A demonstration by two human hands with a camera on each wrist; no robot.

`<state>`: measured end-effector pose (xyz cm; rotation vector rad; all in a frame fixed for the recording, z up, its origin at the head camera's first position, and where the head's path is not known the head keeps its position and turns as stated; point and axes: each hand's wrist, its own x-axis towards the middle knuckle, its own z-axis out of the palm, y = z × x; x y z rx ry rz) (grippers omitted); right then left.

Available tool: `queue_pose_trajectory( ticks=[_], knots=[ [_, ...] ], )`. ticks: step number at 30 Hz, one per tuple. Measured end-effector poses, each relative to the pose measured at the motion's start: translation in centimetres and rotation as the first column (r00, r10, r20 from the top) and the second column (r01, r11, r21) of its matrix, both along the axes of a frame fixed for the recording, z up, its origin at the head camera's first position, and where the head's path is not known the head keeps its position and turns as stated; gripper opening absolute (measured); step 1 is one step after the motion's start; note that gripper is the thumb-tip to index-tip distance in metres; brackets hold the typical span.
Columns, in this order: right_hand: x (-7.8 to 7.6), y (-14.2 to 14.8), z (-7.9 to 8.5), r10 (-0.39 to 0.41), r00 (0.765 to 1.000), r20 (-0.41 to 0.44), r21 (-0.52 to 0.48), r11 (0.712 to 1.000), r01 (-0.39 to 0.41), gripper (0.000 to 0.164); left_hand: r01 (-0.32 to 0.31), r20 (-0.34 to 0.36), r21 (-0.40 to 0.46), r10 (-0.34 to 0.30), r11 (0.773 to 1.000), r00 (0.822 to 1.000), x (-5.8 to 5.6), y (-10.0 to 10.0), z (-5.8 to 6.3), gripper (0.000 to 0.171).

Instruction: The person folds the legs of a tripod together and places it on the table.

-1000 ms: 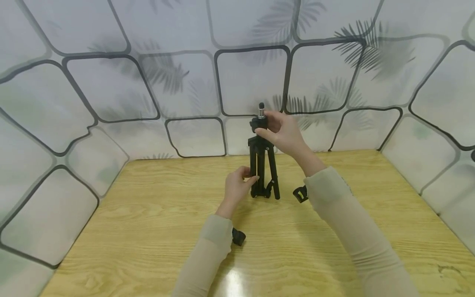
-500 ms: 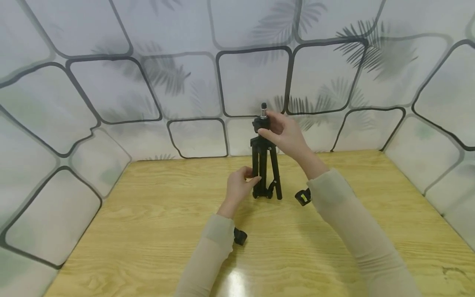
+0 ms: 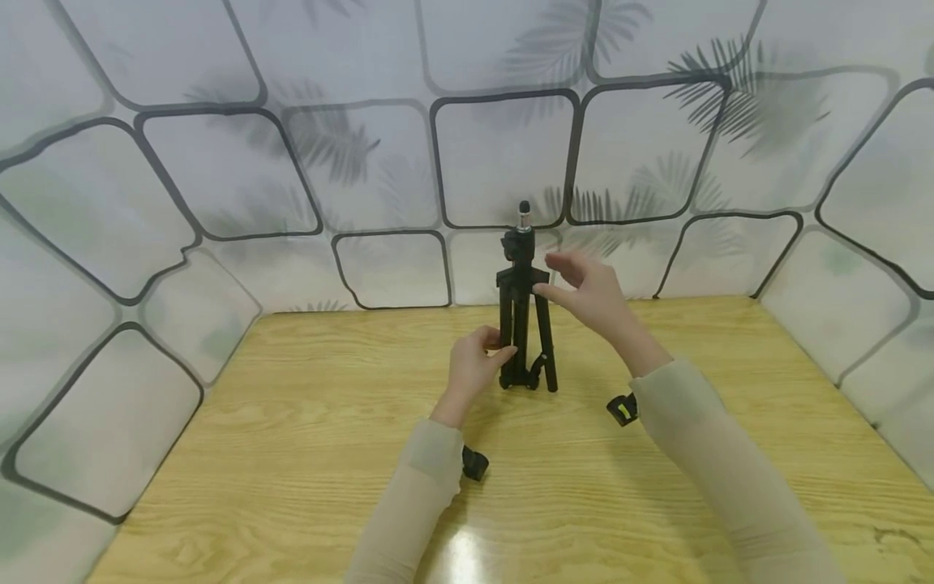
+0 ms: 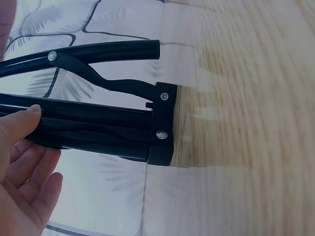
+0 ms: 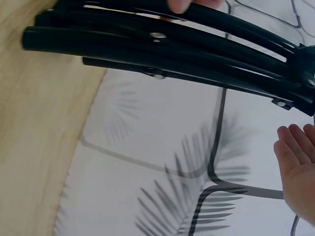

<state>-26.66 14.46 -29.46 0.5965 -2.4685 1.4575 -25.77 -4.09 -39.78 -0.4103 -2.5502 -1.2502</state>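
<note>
A small black tripod stands upright on the table in the head view, its legs folded nearly together and a silver screw post with a black tip on top. Low on its legs my left hand pinches it between thumb and fingers. In the left wrist view that hand has its thumb across the leg tubes, above the foot bracket. Beside the tripod's leg hub, my right hand is spread with thumb apart from fingers. The right wrist view shows its straight fingers apart from the tripod.
The wood-grain table meets a patterned cloth backdrop behind the tripod, with more of it at both sides. Black wrist camera mounts stick out at both cuffs.
My right hand has let go of the tripod's upper collar and moved down and to the right. The collar now sits lower against the hub. My left hand keeps its hold.
</note>
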Motion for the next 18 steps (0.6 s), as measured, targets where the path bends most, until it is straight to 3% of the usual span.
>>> queue_pose_trajectory(
  ticks=[8,18],
  knots=[
    [0.8,0.7,-2.8,-0.012,0.998,0.062,0.060,0.998,0.009,0.056,0.010,0.017,0.024,-0.010,1.000,1.000,0.0,0.0,0.1,0.023],
    [0.7,0.8,-6.4,-0.013,0.998,0.068,0.144,0.990,0.003,0.041,0.005,0.005,0.031,-0.005,0.999,1.000,0.0,0.0,0.0,0.023]
  ],
)
